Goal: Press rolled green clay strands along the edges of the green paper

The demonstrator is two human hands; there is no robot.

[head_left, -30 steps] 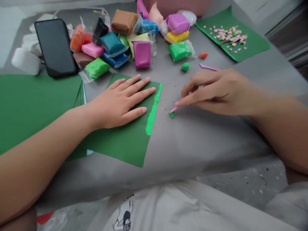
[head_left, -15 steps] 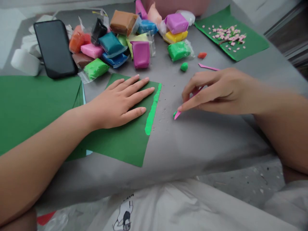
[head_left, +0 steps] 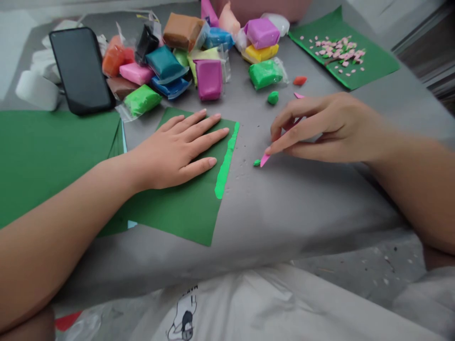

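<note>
My left hand lies flat with fingers spread on a dark green sheet of paper. Along that sheet's right edge runs a bright green strip of clay with an uneven border. To the right, my right hand pinches a pink modelling tool, its flat tip pointing down at the table. Just left of the tip, a tiny bit of green clay rests on the grey surface; I cannot tell whether the two touch. Beyond this hand sit a small green clay ball and an orange-red lump.
Wrapped clay blocks in many colours are heaped at the back. A black phone leans at the back left near a white case. At the back right lies a green card with a pink blossom tree. More green paper spreads at left.
My right hand has shifted slightly up and away, and the tool's tip has moved off the green bit, which now shows more fully. My left hand has stayed in place.
</note>
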